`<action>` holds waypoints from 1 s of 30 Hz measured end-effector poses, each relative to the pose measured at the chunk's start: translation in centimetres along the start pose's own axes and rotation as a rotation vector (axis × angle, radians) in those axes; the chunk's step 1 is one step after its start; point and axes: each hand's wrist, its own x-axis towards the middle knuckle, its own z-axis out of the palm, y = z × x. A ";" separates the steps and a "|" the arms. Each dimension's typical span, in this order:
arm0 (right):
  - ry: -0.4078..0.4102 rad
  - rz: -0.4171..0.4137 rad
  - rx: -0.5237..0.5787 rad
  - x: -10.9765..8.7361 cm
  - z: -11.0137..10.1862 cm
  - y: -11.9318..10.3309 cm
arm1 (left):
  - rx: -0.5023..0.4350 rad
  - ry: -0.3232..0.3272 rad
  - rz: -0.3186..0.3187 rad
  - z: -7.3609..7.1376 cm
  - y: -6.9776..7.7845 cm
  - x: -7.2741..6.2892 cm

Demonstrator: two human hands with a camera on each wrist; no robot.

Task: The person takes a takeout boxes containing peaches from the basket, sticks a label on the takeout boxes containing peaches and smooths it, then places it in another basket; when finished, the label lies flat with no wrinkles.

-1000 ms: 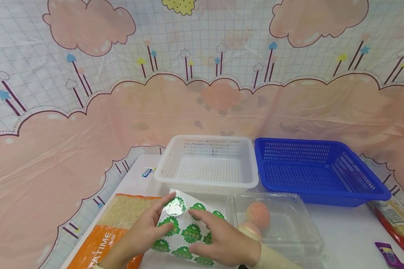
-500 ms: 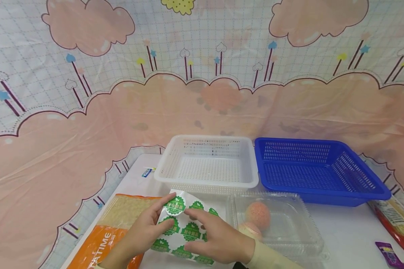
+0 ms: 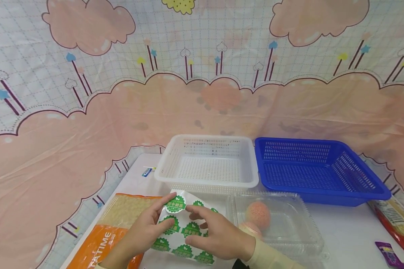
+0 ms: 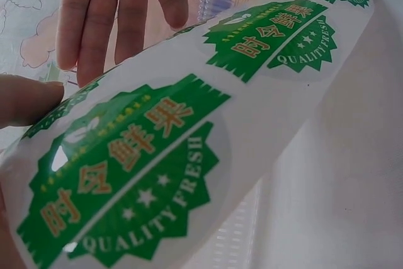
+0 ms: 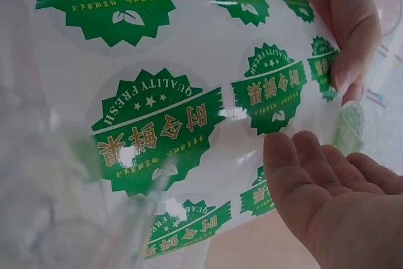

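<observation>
I have the left hand [image 3: 147, 228] pinching the sticker sheet [image 3: 181, 221] inward of the table's [image 3: 138, 182] left edge, the right hand [image 3: 220, 236] loose-fingered, gripping nothing, so I'd brace the sheet taut and ease the far corner sticker [image 3: 175, 204] up by its rim.

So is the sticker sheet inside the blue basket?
No, the left hand is holding the sticker sheet in front of the white basket.

Sticker sheet [image 3: 181, 220] lies before left basket [image 3: 207, 184], between bag [image 3: 109, 233] (left) and box [image 3: 289, 226] (right). Two balls [image 3: 258, 216] in box. Right basket [image 3: 323, 197] beside left one, behind box.
</observation>
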 end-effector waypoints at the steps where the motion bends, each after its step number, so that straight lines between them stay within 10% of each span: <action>1: 0.002 0.000 -0.002 0.0 0.0 0.0 | 0.001 0.002 -0.001 0.0 0.0 0.0; 30: -0.003 -0.001 0.046 0.6 -0.1 -0.2 | -0.017 -0.062 0.024 0.2 0.0 -0.1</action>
